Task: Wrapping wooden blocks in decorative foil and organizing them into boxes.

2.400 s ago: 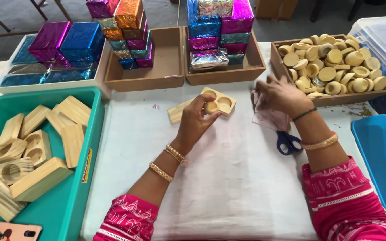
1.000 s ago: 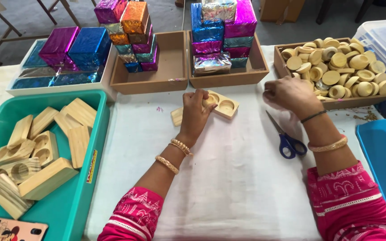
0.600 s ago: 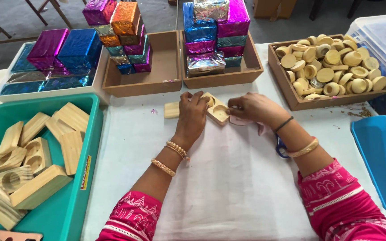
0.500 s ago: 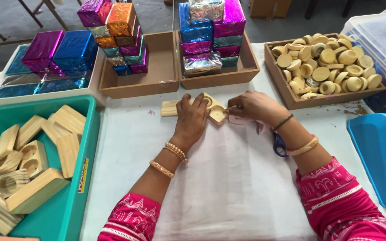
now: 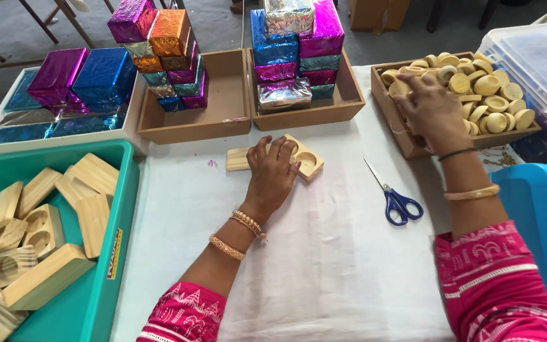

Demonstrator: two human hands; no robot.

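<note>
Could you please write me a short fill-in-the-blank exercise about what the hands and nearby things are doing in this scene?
1. The left hand rests on a wooden ____ with round hollows.
2. The right hand reaches into the brown tray of small round wooden ____.
3. The scissors have ____ handles.

Missing words: block; cups; blue
</note>
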